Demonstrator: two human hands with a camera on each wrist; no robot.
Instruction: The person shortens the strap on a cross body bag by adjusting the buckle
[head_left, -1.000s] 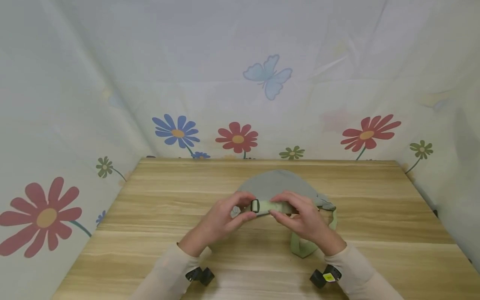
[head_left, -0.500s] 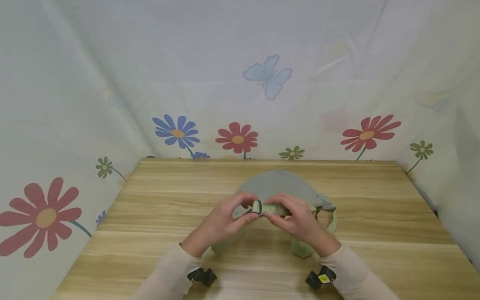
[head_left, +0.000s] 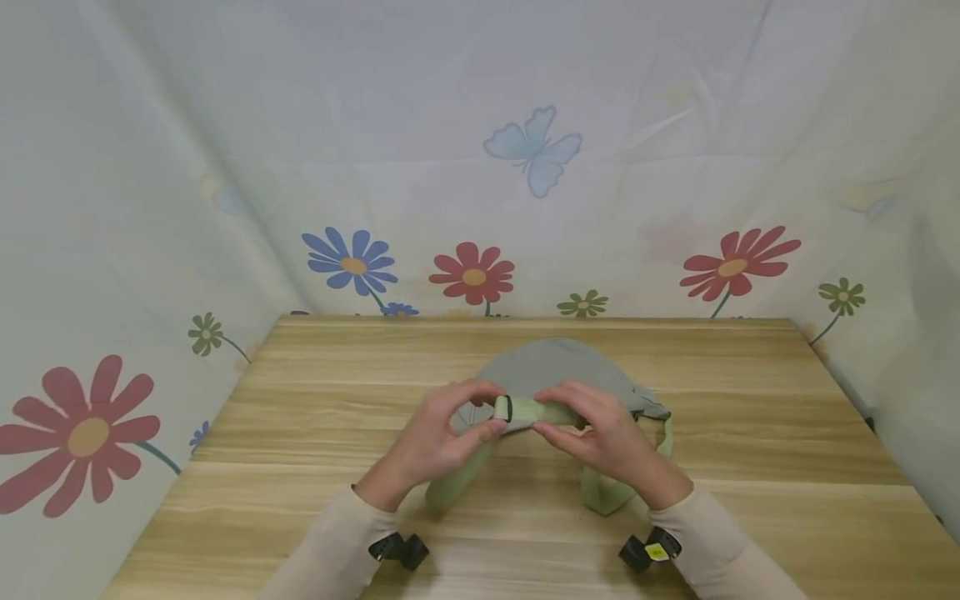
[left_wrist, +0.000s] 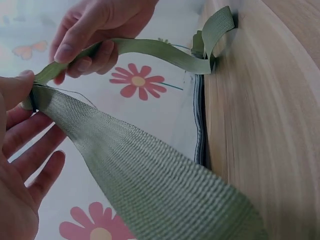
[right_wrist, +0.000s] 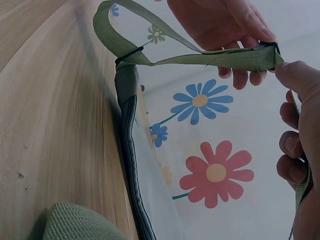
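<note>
While both hands work above the middle of the wooden table (head_left: 315, 400), a pale-green strap (head_left: 528, 410) with a dark slider buckle (head_left: 510, 409) is held up just nearer than the grey-green bag (head_left: 558, 367), which lies on the tabletop with its curved edge to the far side. At left, a hanging length of webbing (head_left: 455, 485) slopes down toward the near side, beneath the left hand (head_left: 442, 433). That hand pinches the buckle and the fold of strap at it between thumb and forefinger; the left wrist view shows its other fingers loosely spread below. Right of the buckle, the strap passes to the right hand (head_left: 603, 429), whose thumb and fingers grip it a short way along. Farther right, a loose loop (head_left: 602, 493) rests on the near part of the table, joined by a narrow run of strap to the bag's right end.

The step in hand appears to be adjusting the strap at the buckle. The next move would call for steadying the buckle with the left hand while the right feeds or draws webbing through it, keeping the layers flat; a twist or bunching there could make it bind.
</note>
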